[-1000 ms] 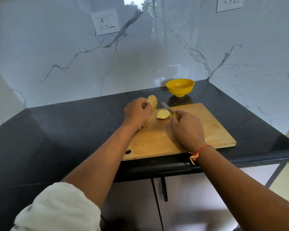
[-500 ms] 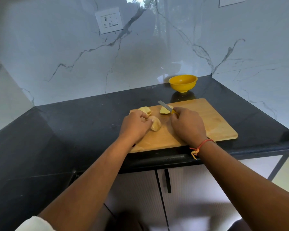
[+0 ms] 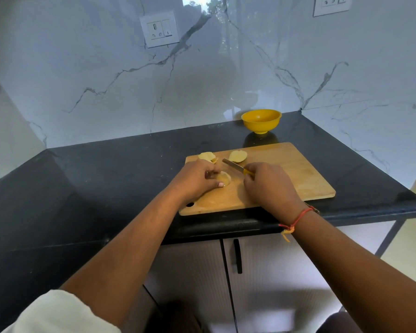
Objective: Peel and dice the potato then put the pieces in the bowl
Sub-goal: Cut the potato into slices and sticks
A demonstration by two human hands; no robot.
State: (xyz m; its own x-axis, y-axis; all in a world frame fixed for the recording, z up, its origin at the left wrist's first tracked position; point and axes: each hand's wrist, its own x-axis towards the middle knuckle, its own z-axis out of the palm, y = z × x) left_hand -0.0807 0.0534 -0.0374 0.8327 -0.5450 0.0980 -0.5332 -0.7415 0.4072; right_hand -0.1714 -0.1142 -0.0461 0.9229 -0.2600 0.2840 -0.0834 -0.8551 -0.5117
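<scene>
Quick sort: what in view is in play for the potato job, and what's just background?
In play:
left hand holding a potato piece
right hand gripping the knife
second potato piece
third potato piece
cutting board
yellow bowl

Background:
wall socket
second socket
cupboard handle
counter

Three potato pieces [image 3: 208, 156] [image 3: 237, 156] [image 3: 224, 179], one knife [image 3: 233, 166], one bowl [image 3: 261, 120]

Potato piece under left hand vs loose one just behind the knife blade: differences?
The held piece is gripped by the left hand; the loose piece lies untouched. The held piece is partly hidden, mid-board; the loose piece shows fully, near the far edge past the knife. Both pale yellow, on the cutting board.
</scene>
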